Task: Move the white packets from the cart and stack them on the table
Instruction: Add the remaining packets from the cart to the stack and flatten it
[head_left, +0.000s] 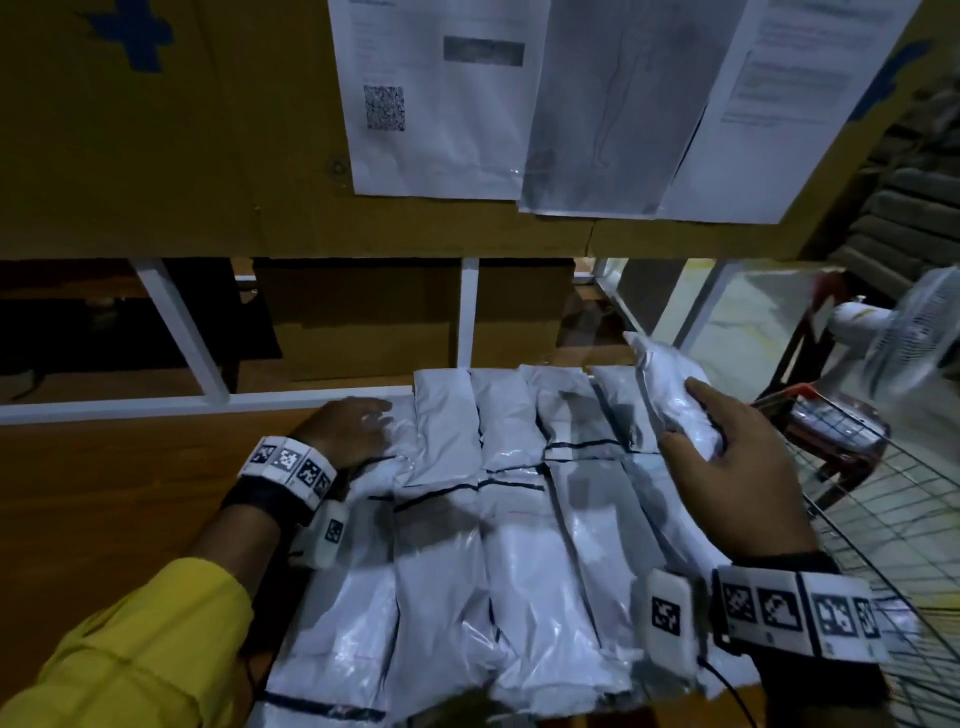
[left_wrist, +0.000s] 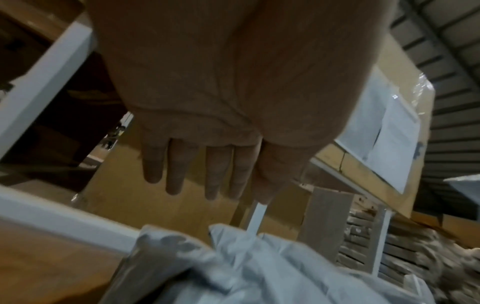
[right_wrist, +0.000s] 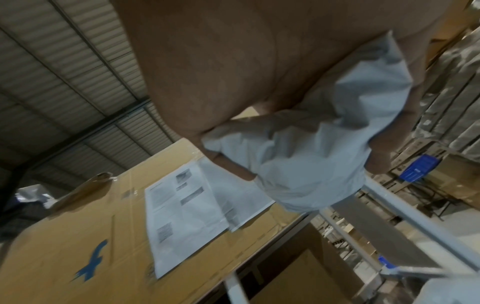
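White poly mailer (head_left: 675, 395) up in your right hand (head_left: 727, 462), thumb on one side and fingers wrapped round the far side, clamped on its lower half so the long end pokes up and away from you. The right wrist view confirms it: plastic bunched and creased inside your palm, a firm hold on a soft, slippery bag. You carry it above the far right corner of the spread, between the wire cart (head_left: 883, 519) at your right and the wooden table (head_left: 104, 493), and that looks like where it is meant to land.

Your left hand (head_left: 348, 431) lies flat, fingers straight and apart, pressing on the far left packet of the layer (head_left: 467, 519). My read: you pin the row so the glossy bags don't slide while the new one comes in. The left wrist view shows those fingers stretched out, curled round nothing.

Packets on the table lie side by side in rows, long edges touching, a tidy bed for another tier. Watch that corner: the held mailer is tilted, and set down that way it could slip off toward the cart. Behind the table stands a big cardboard carton (head_left: 156, 130) with printed sheets (head_left: 441, 104) taped to it.
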